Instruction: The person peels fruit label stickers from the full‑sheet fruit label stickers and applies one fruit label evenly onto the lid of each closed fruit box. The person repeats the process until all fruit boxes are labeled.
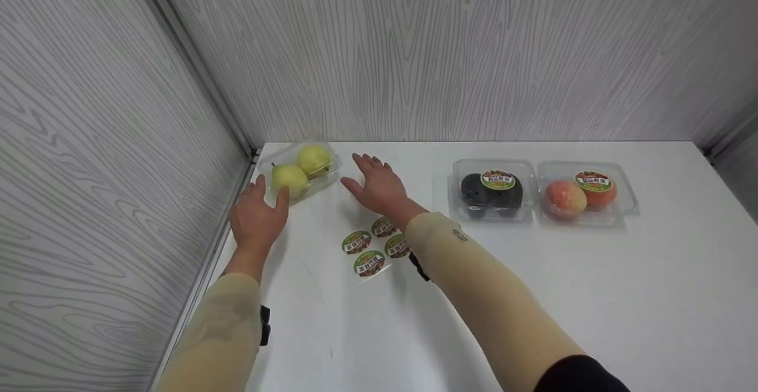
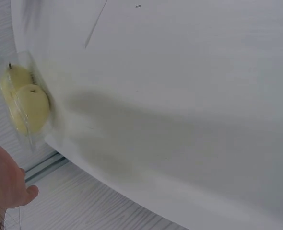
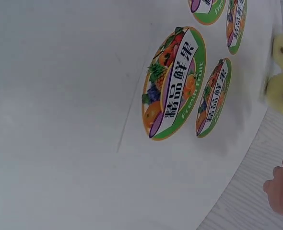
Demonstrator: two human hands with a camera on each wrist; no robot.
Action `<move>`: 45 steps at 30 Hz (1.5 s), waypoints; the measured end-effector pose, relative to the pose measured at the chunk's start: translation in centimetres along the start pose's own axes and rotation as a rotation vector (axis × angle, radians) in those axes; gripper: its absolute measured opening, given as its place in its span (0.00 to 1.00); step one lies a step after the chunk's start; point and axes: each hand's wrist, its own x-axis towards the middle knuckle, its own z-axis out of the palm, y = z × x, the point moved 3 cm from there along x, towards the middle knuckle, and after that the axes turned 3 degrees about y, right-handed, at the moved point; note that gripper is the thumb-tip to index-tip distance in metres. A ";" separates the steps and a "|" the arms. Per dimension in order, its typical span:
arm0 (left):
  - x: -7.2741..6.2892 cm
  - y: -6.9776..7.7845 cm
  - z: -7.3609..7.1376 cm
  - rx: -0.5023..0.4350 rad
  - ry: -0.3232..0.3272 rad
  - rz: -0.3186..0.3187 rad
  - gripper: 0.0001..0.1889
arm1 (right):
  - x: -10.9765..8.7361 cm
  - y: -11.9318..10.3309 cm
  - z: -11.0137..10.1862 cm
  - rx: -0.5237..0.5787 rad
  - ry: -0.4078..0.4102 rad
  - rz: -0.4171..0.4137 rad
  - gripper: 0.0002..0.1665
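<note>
Nearest are the person's two pale sleeves, the left one (image 1: 207,333) and the right one (image 1: 485,291), reaching over a white table (image 1: 562,297); a black cuff (image 1: 580,374) shows at the right sleeve's lower end. Ahead of them, partly behind the right forearm, a small group of oval fruit stickers (image 1: 369,263) lies on the tabletop, four in sight (the right wrist view reads "Fresh Fruit" on them).

Beyond, the left hand (image 1: 256,217) is released, fingers extended and thumb apart, at the near left side of a clear container (image 1: 327,180). From above, the thumb overlaps the container's edge, though whether it touches is hard to tell. The right hand (image 1: 379,188) is also released, its fingers stretched out, just right of the container and apart from it. The container sits askew at the table's back left corner, with two yellow-green pears (image 1: 289,180) inside.

Off to the right, side by side, stand a box of dark fruit (image 1: 527,209) and a box of reddish fruit (image 1: 628,193), each bearing an oval sticker. Behind everything rises a grey wood-grain wall (image 1: 414,54).
</note>
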 end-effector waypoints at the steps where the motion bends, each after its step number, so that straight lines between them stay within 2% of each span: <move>1: 0.2 -0.1 0.0 0.001 -0.001 0.004 0.36 | 0.3 -0.3 0.3 0.004 -0.001 0.003 0.45; 5: 0.7 -0.4 0.5 -0.003 -0.013 0.007 0.36 | 1.3 -1.1 0.9 0.018 -0.012 0.008 0.44; 15: 2.0 -1.0 2.1 0.000 -0.034 -0.015 0.35 | 3.4 -1.7 1.5 0.030 -0.081 -0.081 0.44; 21: 2.1 -0.8 2.8 -0.005 -0.068 -0.019 0.35 | 3.6 -1.4 1.5 0.043 -0.128 -0.086 0.43; 28: 2.4 -1.1 3.1 -0.030 -0.077 -0.021 0.34 | 4.0 -1.7 2.1 0.063 -0.162 -0.129 0.40; 32: 2.4 -1.0 3.3 -0.030 -0.104 -0.028 0.33 | 3.7 -1.8 1.9 0.066 -0.169 -0.153 0.38; 38: 2.3 -0.4 3.4 -0.015 -0.149 -0.029 0.32 | 2.9 -1.4 0.9 0.025 -0.162 -0.125 0.36; 45: 1.4 1.1 4.3 0.001 -0.175 0.004 0.31 | 1.9 0.2 0.4 -0.043 -0.157 -0.101 0.34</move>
